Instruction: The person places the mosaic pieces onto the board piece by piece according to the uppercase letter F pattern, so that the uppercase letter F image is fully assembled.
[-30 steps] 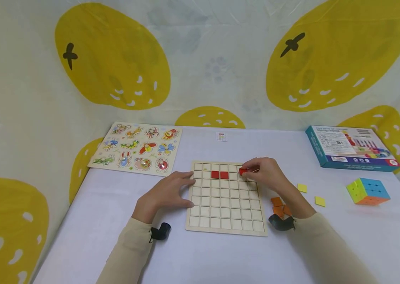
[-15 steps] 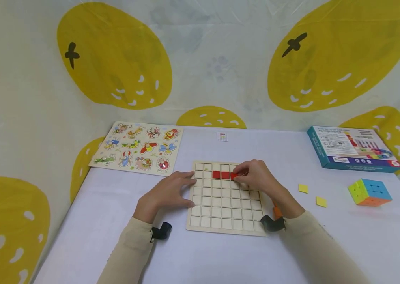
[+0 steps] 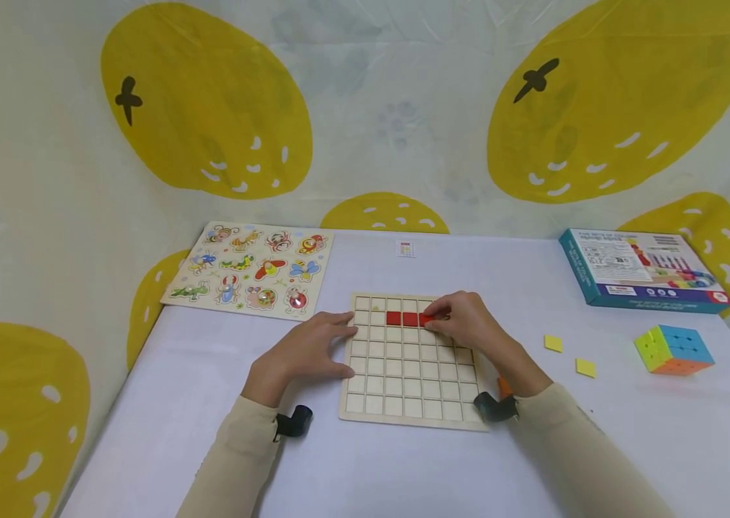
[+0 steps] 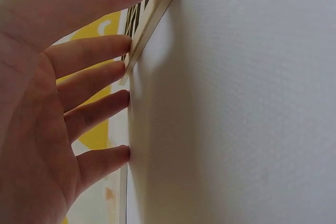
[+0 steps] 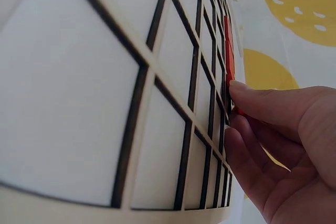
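Note:
A wooden grid board (image 3: 412, 388) lies flat on the white table. Two red square tiles (image 3: 401, 319) sit side by side in its second row from the far edge. Directly right of them, my right hand (image 3: 471, 324) pinches a third red tile (image 3: 424, 319) at the neighbouring cell, its right part covered by the fingertips. In the right wrist view, thumb and fingers meet around that tile (image 5: 240, 112) low against the grid. My left hand (image 3: 305, 350) lies along the board's left edge, fingers spread and fingertips touching the edge. Its palm holds nothing in the left wrist view.
Orange tiles (image 3: 504, 387) are mostly hidden under my right wrist. Farther right lie two yellow tiles (image 3: 553, 343), a puzzle cube (image 3: 676, 350) and a flat box (image 3: 650, 270). An insect puzzle board (image 3: 255, 260) is at the back left, a small card (image 3: 405, 249) at the back.
My right hand has carried the red tile leftward across the board to the cell beside the other two red tiles, and has barely moved in the last half second. My left hand stays put.

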Motion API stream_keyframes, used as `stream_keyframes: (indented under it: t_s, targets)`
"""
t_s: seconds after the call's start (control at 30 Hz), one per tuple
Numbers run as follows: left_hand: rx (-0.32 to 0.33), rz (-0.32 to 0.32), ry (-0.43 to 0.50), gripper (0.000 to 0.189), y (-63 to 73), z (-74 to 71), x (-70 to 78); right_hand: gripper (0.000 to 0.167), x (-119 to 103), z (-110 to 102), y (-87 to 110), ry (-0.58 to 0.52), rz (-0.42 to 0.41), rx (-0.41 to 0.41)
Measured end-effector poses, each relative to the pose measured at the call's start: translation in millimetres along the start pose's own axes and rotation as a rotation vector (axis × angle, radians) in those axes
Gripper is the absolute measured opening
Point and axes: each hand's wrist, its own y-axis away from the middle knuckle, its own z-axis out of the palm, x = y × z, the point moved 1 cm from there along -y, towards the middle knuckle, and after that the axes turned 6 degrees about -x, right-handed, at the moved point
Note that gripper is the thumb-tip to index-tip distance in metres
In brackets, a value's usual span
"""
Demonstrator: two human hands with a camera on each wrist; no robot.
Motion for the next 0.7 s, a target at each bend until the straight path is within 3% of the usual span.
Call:
stream_keyframes:
  t_s: [0.43, 0.7]
  targets:
    - [0.004, -0.001, 0.009, 0.074, 0.5, 0.0, -0.4, 0.019, -0.2, 0.9, -2.9, 0.012, 0.025, -0.022]
    - [0.01, 0.007, 0.009, 0.073, 0.2, 0.6, -0.7, 0.018, 0.3, 0.4, -3.1, 0.009, 0.0, -0.024]
